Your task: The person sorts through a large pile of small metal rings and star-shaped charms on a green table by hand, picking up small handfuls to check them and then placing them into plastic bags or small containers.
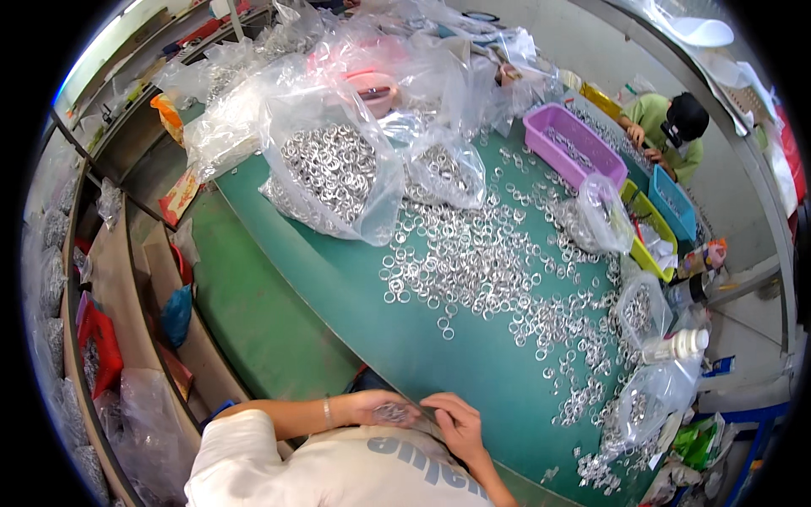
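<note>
Head view: clock taken from the middle of the frame, 12 at the top. Left hand (384, 411) at 6 o'clock, palm turned up beside the near edge of the green table (321, 291); grip cupped, fingers curled about a small heap of metal rings (391, 412). Thin bracelet (328, 412) on that wrist. Right hand (456, 421) just beside it, between 5 and 6 o'clock, back of hand up, fingers loosely bent; cannot tell whether its grip pinches anything. Loose rings (473, 262) lie scattered on the table, thickest just right of centre, thinning out toward 4 o'clock. Large clear bag (329, 173) between 10 and 11 o'clock, mouth wide, packed with rings; smaller clear bag (443, 173) near 1 o'clock, rings inside too. Pink bowl (372, 95) close to 12, among crumpled plastic. Purple bin (576, 150) at 2 o'clock, rings in it; yellow-green bin (666, 269) at 3, blue bin (676, 207) just beyond. White-capped bottle (676, 346) between 3 and 4, near bags of rings along that side. Co-worker (676, 139) in a green top and dark cap at 2 o'clock, across the table, hands near the bins. Red bag (103, 359) on shelving (127, 279) between 8 and 9 o'clock.
</note>
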A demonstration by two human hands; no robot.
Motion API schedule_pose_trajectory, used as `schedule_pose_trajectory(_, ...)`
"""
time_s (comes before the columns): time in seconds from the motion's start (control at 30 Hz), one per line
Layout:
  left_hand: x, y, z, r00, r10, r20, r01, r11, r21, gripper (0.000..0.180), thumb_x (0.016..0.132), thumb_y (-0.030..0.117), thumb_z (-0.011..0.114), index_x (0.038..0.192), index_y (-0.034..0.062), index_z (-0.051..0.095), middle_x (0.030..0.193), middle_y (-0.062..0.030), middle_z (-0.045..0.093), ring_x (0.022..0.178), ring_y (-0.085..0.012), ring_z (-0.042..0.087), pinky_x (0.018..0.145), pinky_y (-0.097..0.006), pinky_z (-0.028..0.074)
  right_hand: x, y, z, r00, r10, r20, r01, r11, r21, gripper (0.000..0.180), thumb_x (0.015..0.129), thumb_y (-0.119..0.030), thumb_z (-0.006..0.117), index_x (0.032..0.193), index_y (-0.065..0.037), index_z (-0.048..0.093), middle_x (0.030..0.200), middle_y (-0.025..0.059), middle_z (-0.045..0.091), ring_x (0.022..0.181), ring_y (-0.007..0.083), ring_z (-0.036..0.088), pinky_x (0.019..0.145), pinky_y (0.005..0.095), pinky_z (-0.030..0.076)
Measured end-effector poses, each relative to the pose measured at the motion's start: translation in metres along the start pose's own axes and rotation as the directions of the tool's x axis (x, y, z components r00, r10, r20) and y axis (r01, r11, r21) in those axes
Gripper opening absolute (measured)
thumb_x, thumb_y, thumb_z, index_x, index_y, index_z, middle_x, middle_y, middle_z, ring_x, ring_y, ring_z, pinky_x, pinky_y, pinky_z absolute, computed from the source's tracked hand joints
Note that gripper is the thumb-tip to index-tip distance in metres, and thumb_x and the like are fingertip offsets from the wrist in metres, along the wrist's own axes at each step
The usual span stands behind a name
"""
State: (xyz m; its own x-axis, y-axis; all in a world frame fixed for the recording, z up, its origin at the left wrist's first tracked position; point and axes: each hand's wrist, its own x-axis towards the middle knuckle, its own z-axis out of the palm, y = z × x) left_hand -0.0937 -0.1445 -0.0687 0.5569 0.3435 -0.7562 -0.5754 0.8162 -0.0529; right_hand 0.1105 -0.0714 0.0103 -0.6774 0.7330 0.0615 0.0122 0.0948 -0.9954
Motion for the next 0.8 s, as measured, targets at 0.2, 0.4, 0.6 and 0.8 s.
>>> schedule_pose_trajectory(0.2, -0.057, 0.034, 0.017, 0.987, 0.142, 0.079, -0.146, 0.988, 0.055, 0.035, 0.098, 0.033, 0.052, 0.098, 0.0007, 0.064, 0.096, -0.0151, 0.063, 0.071, -0.019, 0.059, 0.051, -0.022, 0.047, -0.002, 0.014, -0.014, 0.936, 0.081, -0.344, -0.02, 0.984, 0.176, 0.015, 0.093, 0.003, 0.053, 0.1, 0.005, 0.066, 0.094, 0.0113, 0.065, 0.089, 0.0186, 0.063, 0.082, 0.0287, 0.048)
schedule_pose_trajectory(0.4, -0.015, 0.099, 0.128, 0.92, 0.317, 0.231, -0.303, 0.948, -0.095, 0.027, 0.096, 0.026, 0.053, 0.096, 0.0003, 0.062, 0.093, -0.0139, 0.061, 0.081, -0.0187, 0.059, 0.058, -0.026, 0.048, -0.003, 0.027, -0.028, 0.872, 0.169, -0.459, -0.11, 0.982, 0.152, 0.014, 0.092, 0.001, 0.057, 0.101, 0.005, 0.066, 0.096, 0.0122, 0.066, 0.09, 0.0168, 0.062, 0.082, 0.0272, 0.048)
schedule_pose_trajectory(0.6, 0.063, 0.182, 0.248, 0.805, 0.433, 0.405, -0.372, 0.901, -0.224, 0.024, 0.094, 0.014, 0.046, 0.106, -0.0042, 0.057, 0.091, -0.014, 0.062, 0.082, -0.0222, 0.063, 0.07, -0.033, 0.056, -0.018, 0.026, -0.04, 0.835, 0.173, -0.523, -0.141, 0.985, 0.101, 0.015, 0.095, 0.001, 0.054, 0.104, 0.005, 0.066, 0.098, 0.0089, 0.065, 0.091, 0.014, 0.062, 0.082, 0.0246, 0.048)
schedule_pose_trajectory(0.8, 0.135, 0.174, 0.36, 0.849, 0.444, 0.285, -0.462, 0.887, -0.004, 0.032, 0.098, 0.017, 0.036, 0.111, -0.0071, 0.052, 0.103, -0.0218, 0.059, 0.098, -0.0321, 0.061, 0.089, -0.044, 0.056, -0.036, 0.043, -0.05, 0.805, 0.175, -0.567, -0.092, 0.981, 0.172, 0.016, 0.094, 0.003, 0.054, 0.104, 0.004, 0.066, 0.1, 0.0096, 0.064, 0.092, 0.0146, 0.062, 0.084, 0.0253, 0.048)
